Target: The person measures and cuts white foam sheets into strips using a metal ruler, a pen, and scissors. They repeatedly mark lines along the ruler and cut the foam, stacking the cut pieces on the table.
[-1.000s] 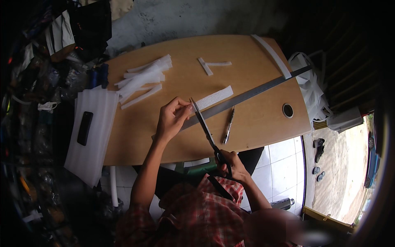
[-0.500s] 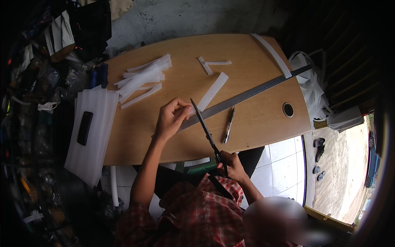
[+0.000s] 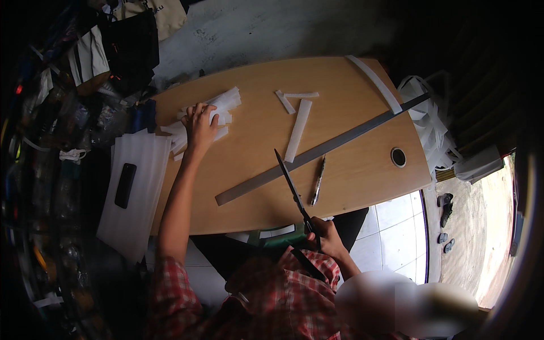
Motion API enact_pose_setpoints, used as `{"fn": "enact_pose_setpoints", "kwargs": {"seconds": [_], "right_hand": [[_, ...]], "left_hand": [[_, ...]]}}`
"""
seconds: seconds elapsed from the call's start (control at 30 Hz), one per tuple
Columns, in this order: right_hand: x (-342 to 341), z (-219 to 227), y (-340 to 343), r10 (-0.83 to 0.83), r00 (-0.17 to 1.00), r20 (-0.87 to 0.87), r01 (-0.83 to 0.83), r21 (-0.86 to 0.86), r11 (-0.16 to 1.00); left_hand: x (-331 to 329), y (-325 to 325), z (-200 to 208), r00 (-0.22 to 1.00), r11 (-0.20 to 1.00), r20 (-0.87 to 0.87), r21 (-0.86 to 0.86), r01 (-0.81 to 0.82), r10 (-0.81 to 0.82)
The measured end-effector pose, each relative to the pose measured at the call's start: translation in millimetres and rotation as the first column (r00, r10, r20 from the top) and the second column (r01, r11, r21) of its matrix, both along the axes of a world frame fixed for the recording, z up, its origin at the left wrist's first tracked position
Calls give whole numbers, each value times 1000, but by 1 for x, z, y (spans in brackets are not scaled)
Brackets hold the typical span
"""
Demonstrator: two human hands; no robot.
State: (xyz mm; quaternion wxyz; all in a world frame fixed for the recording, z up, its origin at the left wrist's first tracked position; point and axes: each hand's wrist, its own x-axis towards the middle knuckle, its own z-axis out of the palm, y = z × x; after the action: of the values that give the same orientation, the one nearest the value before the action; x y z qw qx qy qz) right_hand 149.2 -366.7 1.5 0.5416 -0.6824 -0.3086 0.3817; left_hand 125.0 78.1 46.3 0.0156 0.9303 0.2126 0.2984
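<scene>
Head view.
- Left hand point(image 3: 200, 127): over the pile of white strips point(image 3: 228, 102) at the table's left; fingers curled on it, whether gripping cannot be told.
- Right hand point(image 3: 327, 237): clenched round the handles of the black scissors point(image 3: 290, 182); blades pointing up the table, apparently together, no strip between them.
- Work done, as judged: numerous separate lengths in the pile; 1 loose strip point(image 3: 298, 131) mid-table, lower end at the straightedge; 2 shorter strips point(image 3: 289, 106) just beyond.
- Work remaining, as judged: 1 long strip point(image 3: 375, 83) near the right end, seemingly whole; final count cannot be told.
- Surroundings: wooden table point(image 3: 357, 164); 1 pen point(image 3: 318, 182); white sheets point(image 3: 153, 175) at the left edge, 1 dark phone point(image 3: 125, 186) lying on them.
- Obstructions: grey straightedge point(image 3: 255, 183), diagonal across the table, beneath the blades; phone atop the sheets.
</scene>
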Motion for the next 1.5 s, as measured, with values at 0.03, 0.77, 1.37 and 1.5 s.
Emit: {"fn": "enact_pose_setpoints", "kwargs": {"seconds": [0.03, 0.77, 1.37, 1.5], "right_hand": [[2, -3, -4, -5, 1000, 0, 5, -28, 1000], [224, 15, 38, 41, 580, 813, 477, -381, 792], [237, -8, 52, 75, 508, 858, 482, -356, 801], [238, -12, 53, 94, 482, 871, 502, -363, 785]], "left_hand": [[13, -19, -5, 999, 999, 33, -11, 43, -43], [-73, -94, -43, 931, 817, -39, -492, 299, -364], [-129, -84, -33, 913, 767, -130, -595, 240, -387], [-131, -77, -36, 907, 686, -76, -681, 256, -414]]}}
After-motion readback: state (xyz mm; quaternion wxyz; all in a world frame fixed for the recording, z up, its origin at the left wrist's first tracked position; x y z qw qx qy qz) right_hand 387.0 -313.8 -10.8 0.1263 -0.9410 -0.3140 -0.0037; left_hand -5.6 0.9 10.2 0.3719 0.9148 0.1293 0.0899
